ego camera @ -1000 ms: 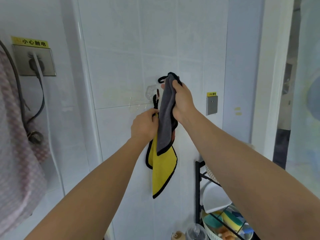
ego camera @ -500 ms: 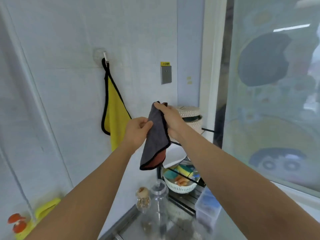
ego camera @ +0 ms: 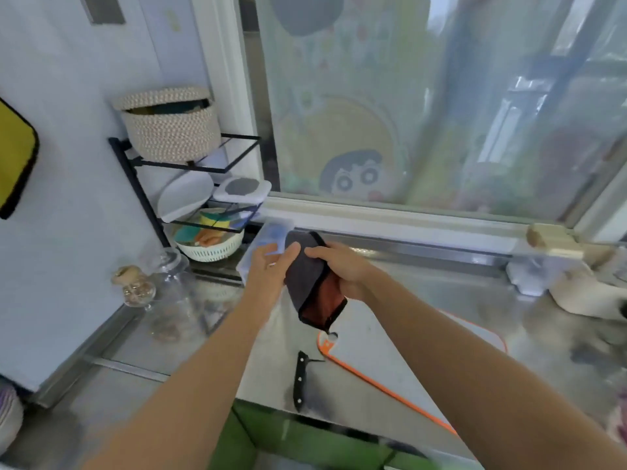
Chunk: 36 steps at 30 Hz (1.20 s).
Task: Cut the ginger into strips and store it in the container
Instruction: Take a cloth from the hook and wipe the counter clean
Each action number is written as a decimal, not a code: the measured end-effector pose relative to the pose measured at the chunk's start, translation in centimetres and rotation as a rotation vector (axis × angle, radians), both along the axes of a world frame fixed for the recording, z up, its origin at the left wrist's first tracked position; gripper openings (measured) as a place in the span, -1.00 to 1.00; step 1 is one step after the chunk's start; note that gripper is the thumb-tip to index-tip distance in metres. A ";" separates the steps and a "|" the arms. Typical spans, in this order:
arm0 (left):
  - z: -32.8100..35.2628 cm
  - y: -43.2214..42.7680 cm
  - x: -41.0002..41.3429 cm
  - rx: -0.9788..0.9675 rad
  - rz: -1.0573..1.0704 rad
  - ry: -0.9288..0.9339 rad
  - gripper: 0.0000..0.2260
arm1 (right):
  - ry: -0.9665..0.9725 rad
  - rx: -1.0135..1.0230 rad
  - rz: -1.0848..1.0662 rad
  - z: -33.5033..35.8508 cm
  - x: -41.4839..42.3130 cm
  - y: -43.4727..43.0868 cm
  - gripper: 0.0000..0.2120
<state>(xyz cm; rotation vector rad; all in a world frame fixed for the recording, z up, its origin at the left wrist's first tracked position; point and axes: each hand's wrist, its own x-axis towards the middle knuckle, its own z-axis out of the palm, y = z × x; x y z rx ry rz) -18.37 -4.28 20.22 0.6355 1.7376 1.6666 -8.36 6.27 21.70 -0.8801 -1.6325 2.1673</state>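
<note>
Currently both hands are gripping a grey cloth (ego camera: 307, 276) at mid-frame: the left hand (ego camera: 269, 271) is pinching its left edge and the right hand (ego camera: 342, 269) is clutching its right side. A clear container (ego camera: 271, 234) is sitting just behind the left hand. Below, a knife (ego camera: 300, 378) is lying beside the cutting board (ego camera: 359, 344).

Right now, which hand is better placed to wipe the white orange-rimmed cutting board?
Likely the right hand: it grips the grey-and-orange cloth, arm over the white orange-rimmed cutting board; the left hand only pinches an edge.
</note>
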 end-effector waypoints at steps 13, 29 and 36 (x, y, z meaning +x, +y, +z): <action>-9.9 -0.6 13.7 -0.180 -0.314 0.258 -0.74 | 0.044 -0.210 -0.510 -6.9 16.8 -5.0 -0.88; -11.1 -4.7 21.5 -0.204 -0.162 -0.284 -0.56 | -0.094 -0.175 -0.736 -9.8 28.1 -7.2 -0.91; -10.7 -4.1 24.6 -0.109 -0.228 0.318 -0.79 | -0.191 0.032 -0.845 -11.5 35.0 -5.0 -0.48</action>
